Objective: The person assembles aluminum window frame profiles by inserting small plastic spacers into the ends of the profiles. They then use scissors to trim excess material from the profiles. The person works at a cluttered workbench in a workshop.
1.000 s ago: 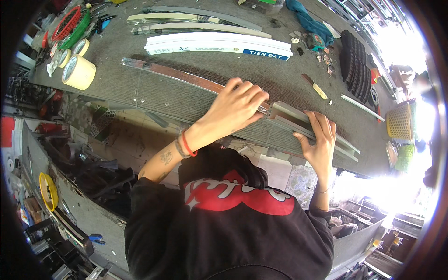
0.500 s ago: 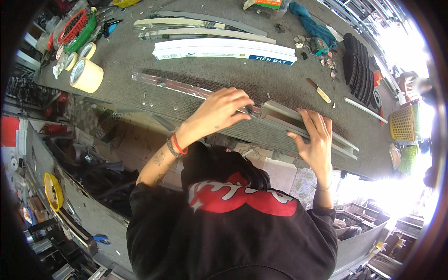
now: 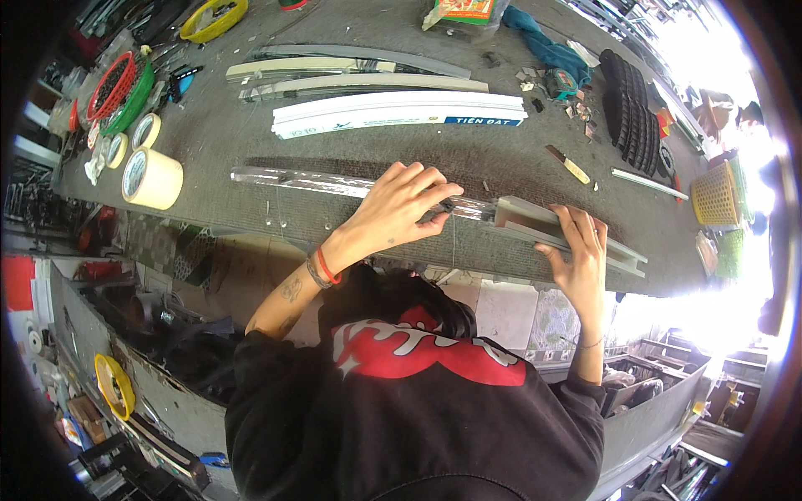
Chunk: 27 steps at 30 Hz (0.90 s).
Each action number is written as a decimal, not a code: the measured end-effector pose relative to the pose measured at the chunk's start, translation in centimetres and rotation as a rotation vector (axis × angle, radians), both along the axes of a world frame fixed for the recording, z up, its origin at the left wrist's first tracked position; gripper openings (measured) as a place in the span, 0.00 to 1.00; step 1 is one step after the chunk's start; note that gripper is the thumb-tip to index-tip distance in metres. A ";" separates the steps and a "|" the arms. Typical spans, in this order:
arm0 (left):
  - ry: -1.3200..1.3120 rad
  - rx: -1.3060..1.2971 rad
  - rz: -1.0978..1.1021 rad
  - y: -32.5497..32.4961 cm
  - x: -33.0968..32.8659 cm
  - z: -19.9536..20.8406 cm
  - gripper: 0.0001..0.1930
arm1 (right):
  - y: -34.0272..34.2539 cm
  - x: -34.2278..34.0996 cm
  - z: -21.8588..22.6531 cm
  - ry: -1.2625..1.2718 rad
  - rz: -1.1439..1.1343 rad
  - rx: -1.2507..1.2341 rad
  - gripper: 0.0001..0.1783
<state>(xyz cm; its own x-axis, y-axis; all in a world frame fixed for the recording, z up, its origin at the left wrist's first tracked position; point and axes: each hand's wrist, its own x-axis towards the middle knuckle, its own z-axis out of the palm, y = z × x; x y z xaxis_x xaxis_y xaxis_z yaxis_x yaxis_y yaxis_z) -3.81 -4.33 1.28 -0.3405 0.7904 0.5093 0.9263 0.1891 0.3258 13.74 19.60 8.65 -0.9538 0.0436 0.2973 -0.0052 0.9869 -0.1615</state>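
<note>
A long, shiny bar (image 3: 322,183), apparently wrapped in clear plastic, lies along the near part of the workbench. My left hand (image 3: 399,207) is over its right part, thumb and fingers closing on it beside a small dark spot. The bar's right end meets a grey U-shaped channel profile (image 3: 528,214), its open side facing up; whether the bar goes inside cannot be made out. My right hand (image 3: 578,255) grips the channel near its middle, thumb on the near wall and fingers over the far one.
Beyond the bar lie a white profile bundle (image 3: 401,110) and several beige strips (image 3: 368,86). Tape rolls (image 3: 153,179) stand at the left. To the right are a knife (image 3: 570,165), a tape measure (image 3: 561,83), black coiled strips (image 3: 626,108) and a yellow basket (image 3: 716,195).
The bar now lies more level, its left end nearer the bench's front edge. My right hand and the channel have shifted right, leaving more bar showing between my hands. The view has also shifted.
</note>
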 end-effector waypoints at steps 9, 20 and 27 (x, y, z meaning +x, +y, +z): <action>0.416 -0.158 0.026 3.3 0.6 -1.6 0.21 | 7.2 0.0 -2.7 -0.098 -0.348 0.131 0.36; 0.248 -0.030 -0.036 5.8 1.0 -1.4 0.19 | -9.3 -2.5 -6.1 -0.066 -0.079 -0.640 0.12; 0.188 0.042 -0.105 6.9 1.4 -0.8 0.19 | -6.0 -2.1 -6.0 0.217 -0.097 -0.787 0.07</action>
